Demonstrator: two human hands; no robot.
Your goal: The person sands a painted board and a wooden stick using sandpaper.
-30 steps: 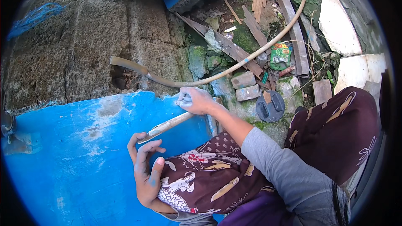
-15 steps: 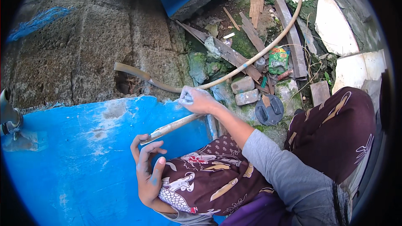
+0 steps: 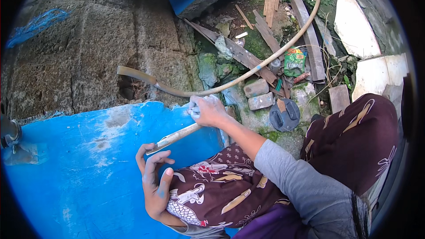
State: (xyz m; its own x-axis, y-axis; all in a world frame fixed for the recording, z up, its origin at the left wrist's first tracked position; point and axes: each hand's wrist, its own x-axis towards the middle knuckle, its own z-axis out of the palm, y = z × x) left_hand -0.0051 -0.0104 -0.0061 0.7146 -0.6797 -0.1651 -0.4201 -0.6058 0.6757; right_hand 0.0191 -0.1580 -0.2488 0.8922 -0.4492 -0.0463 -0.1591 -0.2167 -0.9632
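My right hand (image 3: 209,111) is closed in a fist at the upper end of a pale, worn pipe (image 3: 173,139), which slants across above the blue surface. Whether its fingers wrap the pipe or pinch something small is hidden. At the pipe's lower end is my left hand (image 3: 156,179), its fingers bent but apart, with one fingertip at or touching the tip. Greyish and blue smears mark both hands. Just beyond the right fist runs a beige hose (image 3: 239,81), apart from the pipe.
The blue painted surface (image 3: 79,186) lies at left, with a metal fitting (image 3: 9,132) on its edge. Beyond it rises a rough concrete wall (image 3: 66,66). Wood planks (image 3: 248,55), a green packet (image 3: 295,62), stone blocks (image 3: 260,95) and a round black lid (image 3: 284,116) lie on mossy ground.
My right fist has shifted slightly down and now covers more of the pipe's upper end. The left hand and the pipe keep nearly the same place.
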